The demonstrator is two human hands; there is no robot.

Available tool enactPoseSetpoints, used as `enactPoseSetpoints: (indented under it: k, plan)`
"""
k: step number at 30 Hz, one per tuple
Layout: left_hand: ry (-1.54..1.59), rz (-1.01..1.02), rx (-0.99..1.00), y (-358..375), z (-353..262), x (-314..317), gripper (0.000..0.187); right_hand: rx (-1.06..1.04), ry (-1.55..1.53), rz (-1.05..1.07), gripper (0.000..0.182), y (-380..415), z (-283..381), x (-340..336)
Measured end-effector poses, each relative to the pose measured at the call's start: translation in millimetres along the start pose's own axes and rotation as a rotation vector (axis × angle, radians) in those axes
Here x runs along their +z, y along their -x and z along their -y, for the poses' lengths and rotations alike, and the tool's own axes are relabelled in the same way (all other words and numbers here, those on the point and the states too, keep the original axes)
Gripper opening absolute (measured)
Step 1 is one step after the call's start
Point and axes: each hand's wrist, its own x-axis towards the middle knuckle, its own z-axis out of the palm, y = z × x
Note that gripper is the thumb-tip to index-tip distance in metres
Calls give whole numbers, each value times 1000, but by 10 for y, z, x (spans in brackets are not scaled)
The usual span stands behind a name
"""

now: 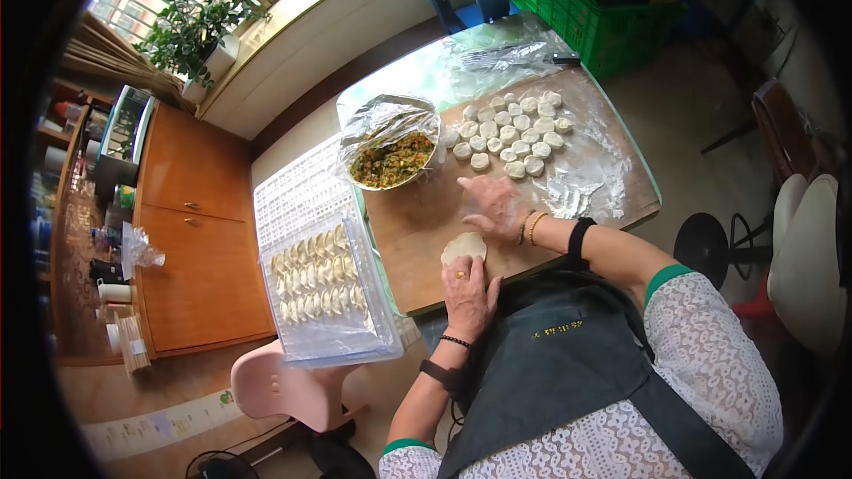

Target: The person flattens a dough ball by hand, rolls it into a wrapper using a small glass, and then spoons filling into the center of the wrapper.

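A flat round dough wrapper [464,247] lies on the wooden board [404,253] in front of me. My left hand [470,294] has its fingertips over the near edge of this wrapper and grips it there. Just beyond it, my right hand [497,206] hovers over or rests on the board, fingers apart, with nothing visible in it. Small floured dough pieces [508,132] sit in a cluster past my right hand. A bowl of chopped filling [390,160], partly covered by plastic film [388,117], stands to their left.
Left of the board, a tray [377,324] carries rows of shaped dumplings [318,275] beside a white slatted rack [297,191]. A pink stool [275,386] stands below. Loose flour [581,182] covers the board's right side. A knife [564,59] and a green crate [568,22] are farther back.
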Motion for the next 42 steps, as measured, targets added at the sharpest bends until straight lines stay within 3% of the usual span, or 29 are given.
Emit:
enactPoseSetpoints:
  k: [2,8,12,15,22,26,29,32,36,40,42]
  plan:
    - [-81,-12,60,-7,6,41,56,1,-85,-85,74,76,-134,52]
    - [-93,34,190,-71,-92,181,62,-123,-134,126,68,241,113,-454]
    - [-92,83,195,-9,-117,207,63,-279,126,125,67,345,257,-165]
    - [-81,84,186,32,-158,172,63,-91,88,189,69,180,261,-84]
    - [-47,8,180,20,-96,125,60,124,70,57,74,-145,-49,-74]
    - [-66,-44,193,45,-89,67,60,6,-71,-36,67,24,-59,-66]
    - [-111,73,201,74,-100,108,59,-153,-46,168,67,199,250,-153]
    - [-117,135,161,98,-103,110,59,-325,185,-12,69,374,312,73]
    - [-99,84,192,105,-98,75,59,-49,107,162,78,-49,298,-94]
    - [-46,74,123,53,-81,20,60,69,116,-40,77,-207,33,102]
    - [-48,29,97,64,-58,3,58,42,23,-12,74,-156,-51,68]
